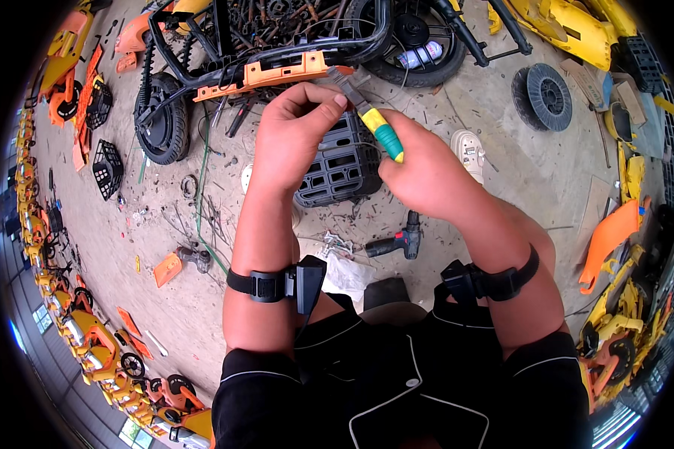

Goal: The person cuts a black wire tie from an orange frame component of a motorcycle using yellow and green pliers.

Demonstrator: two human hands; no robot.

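Observation:
My right hand [427, 165] is wrapped round a hand tool with a green and yellow handle [386, 138] and a flat grey metal end [346, 84]. The tool slants up and to the left, and I cannot make out its exact kind. My left hand [296, 123] is pinched closed beside the metal end, thumb tip against or very near it; what those fingers hold, if anything, is hidden. Just beyond, an orange plastic panel [277, 73] lies along a black scooter frame [266, 54]. A black plastic crate-like part [337, 173] sits below my hands.
A cordless drill [401, 241] lies near my feet, a second power tool [195, 258] to the left. Wheels [161, 123] flank the frame. A wire spool [548, 96] is at the right. Yellow and orange scooters [97, 337] line the left side; loose panels [610, 239] lie right.

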